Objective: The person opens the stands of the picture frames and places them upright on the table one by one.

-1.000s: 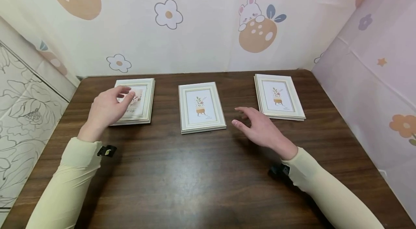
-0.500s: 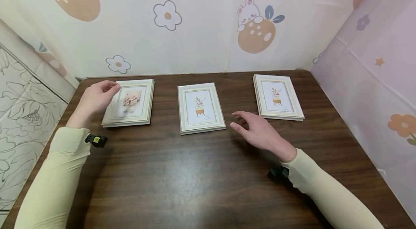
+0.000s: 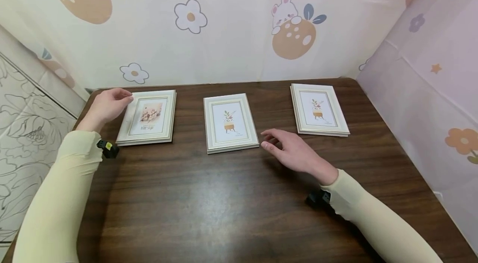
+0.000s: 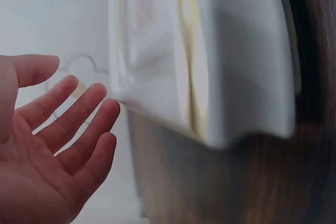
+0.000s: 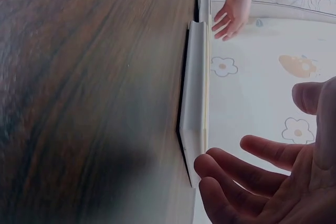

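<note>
Three cream picture frames lie face up in a row. The left picture frame (image 3: pixel 151 115) shows a pinkish print with lettering. Potted-plant prints fill the middle picture frame (image 3: pixel 230 124) and the right picture frame (image 3: pixel 319 109). My left hand (image 3: pixel 108 107) hovers at the left frame's far-left edge, its fingers loosely bent and holding nothing. The left wrist view has its spread fingers (image 4: pixel 94 95) right by the frame's corner. Just right of the middle frame, my right hand (image 3: pixel 293 151) holds nothing; in the right wrist view its relaxed fingertips (image 5: pixel 207 163) overlap that frame's end.
A dark wood-grain table (image 3: pixel 209 209) carries the frames near its back edge. Behind it hangs a pale curtain (image 3: pixel 231 22) printed with flowers and rabbits, continuing along the right side. Each wrist wears a small black camera (image 3: pixel 107 149).
My left hand has drawn back leftward from over the left frame, uncovering its print. My right hand has shifted slightly left, closer to the middle frame. The frames stay put.
</note>
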Available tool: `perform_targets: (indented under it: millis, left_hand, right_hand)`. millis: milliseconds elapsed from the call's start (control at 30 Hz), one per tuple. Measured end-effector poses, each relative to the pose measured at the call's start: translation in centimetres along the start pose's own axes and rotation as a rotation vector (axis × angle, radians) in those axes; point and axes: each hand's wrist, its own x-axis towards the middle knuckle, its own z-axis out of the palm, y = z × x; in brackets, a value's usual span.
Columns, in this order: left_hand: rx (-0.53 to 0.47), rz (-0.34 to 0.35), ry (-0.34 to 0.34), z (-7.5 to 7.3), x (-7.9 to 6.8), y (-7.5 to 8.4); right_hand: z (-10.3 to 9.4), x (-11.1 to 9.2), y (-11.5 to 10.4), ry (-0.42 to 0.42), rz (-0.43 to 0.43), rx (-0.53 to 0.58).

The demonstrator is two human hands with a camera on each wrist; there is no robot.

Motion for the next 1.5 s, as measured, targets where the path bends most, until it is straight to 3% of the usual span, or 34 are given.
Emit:
perform_targets:
  millis: [233, 433, 967, 1167, 1500]
  left_hand:
    - [-0.115, -0.042, -0.042, 0.1, 1.0, -2.7]
    - [-0.137, -0.017, -0.098, -0.5, 1.9, -3.2]
    - [-0.236, -0.127, -0.369, -1.5, 4.6, -2.7]
    - [-0.228, -0.147, -0.407, -1.5, 5.3, -1.6]
    - [-0.209, -0.186, -0.403, 0.0, 6.2, -0.9]
  right_hand:
    - [0.3, 0.0, -0.2, -0.054, -0.017, 0.052]
    - [0.4, 0.1, -0.2, -0.062, -0.01, 0.032]
    - [1.0, 0.1, 0.0, -0.107, -0.059, -0.024]
    - [1.0, 0.2, 0.0, -0.107, -0.053, -0.054]
    - [0.9, 0.3, 0.2, -0.102, -0.06, -0.079]
